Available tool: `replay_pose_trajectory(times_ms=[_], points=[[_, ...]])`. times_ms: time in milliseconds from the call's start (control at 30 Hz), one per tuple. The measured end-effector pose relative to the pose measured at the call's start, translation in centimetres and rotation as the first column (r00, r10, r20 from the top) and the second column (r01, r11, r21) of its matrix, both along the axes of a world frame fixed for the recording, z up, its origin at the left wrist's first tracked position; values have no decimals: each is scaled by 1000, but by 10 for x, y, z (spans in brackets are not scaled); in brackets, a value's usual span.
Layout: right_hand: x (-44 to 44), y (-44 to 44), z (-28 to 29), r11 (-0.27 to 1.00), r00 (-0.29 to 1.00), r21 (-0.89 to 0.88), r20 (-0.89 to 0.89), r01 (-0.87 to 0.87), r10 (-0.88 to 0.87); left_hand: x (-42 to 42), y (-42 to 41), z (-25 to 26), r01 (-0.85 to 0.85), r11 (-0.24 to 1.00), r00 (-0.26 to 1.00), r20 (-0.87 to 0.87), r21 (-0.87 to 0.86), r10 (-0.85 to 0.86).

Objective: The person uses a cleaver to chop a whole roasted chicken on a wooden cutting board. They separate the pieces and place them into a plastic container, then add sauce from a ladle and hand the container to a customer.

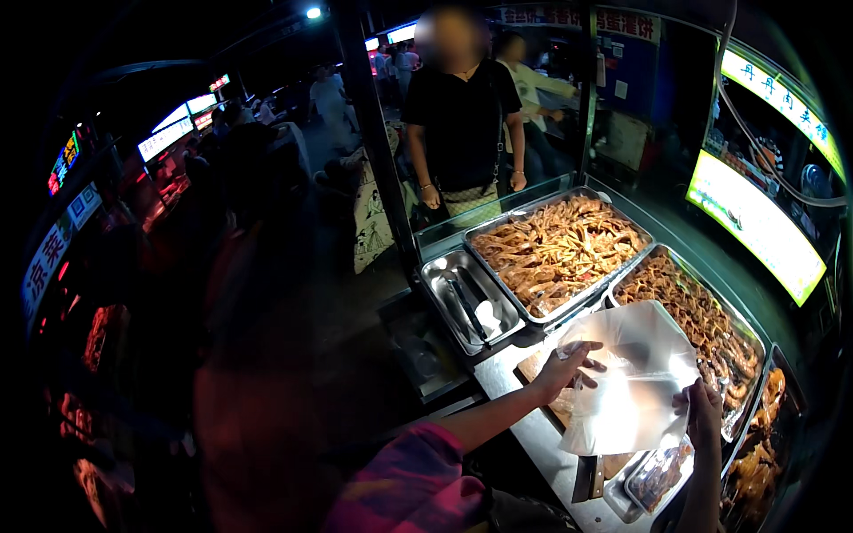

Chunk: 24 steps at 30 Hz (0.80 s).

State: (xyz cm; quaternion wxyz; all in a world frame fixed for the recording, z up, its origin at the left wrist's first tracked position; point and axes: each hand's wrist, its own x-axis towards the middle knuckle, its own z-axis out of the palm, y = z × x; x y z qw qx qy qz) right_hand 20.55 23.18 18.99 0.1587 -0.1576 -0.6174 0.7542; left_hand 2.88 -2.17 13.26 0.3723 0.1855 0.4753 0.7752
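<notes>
A translucent plastic bag (626,373) is spread out above the counter, brightly lit. At its left side is my left hand (572,370), fingers spread against the film; whether it pinches the bag is unclear. My right hand (701,403) grips the bag's right edge between thumb and fingers. Under the bag, a wooden cutting board (528,368) is partly hidden. A cleaver (588,478) with a riveted wooden handle lies near the board's lower edge. Beside it, a clear plastic container (660,476) of food rests on a metal tray (621,496).
Beyond my hands stand a large steel tray of braised meat pieces (556,246), another filled tray (693,300) and a small steel pan (443,320) holding black tongs (470,310). More cooked meat (756,473) lies at right. A person (463,113) stands behind the glass guard (493,210).
</notes>
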Motion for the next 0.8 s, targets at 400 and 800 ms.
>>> replay_pose_trajectory(times_ms=[400, 800], points=[[-59, 10, 13, 980, 997, 198, -75, 10, 5, -10, 5, 5, -244, 965, 968, -29, 96, 248], [-56, 8, 61, 832, 992, 545, 112, -103, 50, -23, -9, 12, -202, 945, 951, -179, 256, 252]])
